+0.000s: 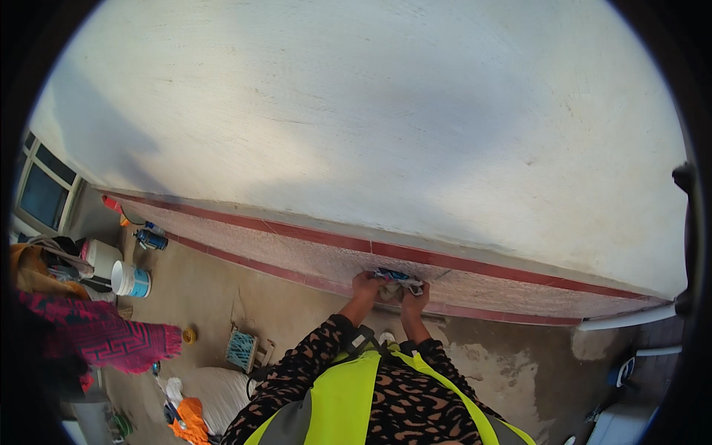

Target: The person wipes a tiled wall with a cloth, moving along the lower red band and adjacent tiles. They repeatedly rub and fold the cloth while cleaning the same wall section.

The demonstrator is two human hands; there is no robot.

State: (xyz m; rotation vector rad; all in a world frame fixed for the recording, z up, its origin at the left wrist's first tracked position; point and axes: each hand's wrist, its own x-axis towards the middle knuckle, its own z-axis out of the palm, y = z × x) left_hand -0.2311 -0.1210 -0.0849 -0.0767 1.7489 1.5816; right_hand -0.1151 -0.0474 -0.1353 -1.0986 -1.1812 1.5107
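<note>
In front of the wall's lower band, my left hand grips the left side of a small crumpled bundle, which looks like cloth or a plastic bag. Its top is blue, white and pink, and a beige part hangs below. My right hand pinches its right edge. The bundle is too small in the picture to tell its exact kind. Behind it runs a rough pinkish wall strip between dark red tile bands.
A tall white wall rises ahead. Leftward stand a white and blue bucket, a blue flask and a small woven stool. A fringed magenta cloth hangs there. A white sack lies nearby. Rightward is a white pipe.
</note>
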